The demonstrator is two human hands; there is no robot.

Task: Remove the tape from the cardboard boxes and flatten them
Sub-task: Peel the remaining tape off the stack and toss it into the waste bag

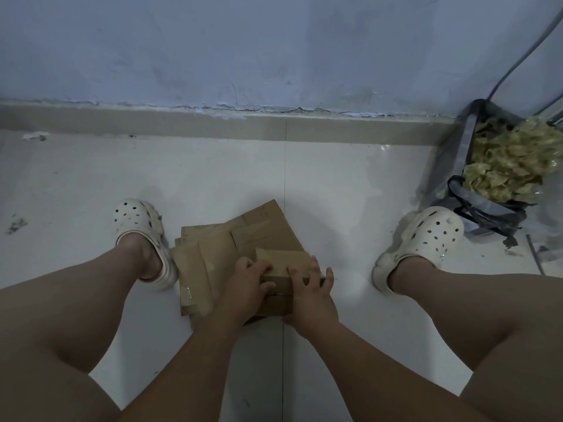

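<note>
A pile of flattened brown cardboard boxes lies on the white tiled floor between my feet. On its near right corner sits a small brown cardboard piece, partly folded. My left hand grips its left edge with curled fingers. On its right side rests my right hand, fingers spread over the top and the edge. A strip of clear tape shines on the pile's near left corner.
My two feet in white clogs, left and right, flank the pile. A dark plastic bag full of crumpled yellowish tape stands at the right by the wall. The skirting runs along the back. Scraps lie by the right foot.
</note>
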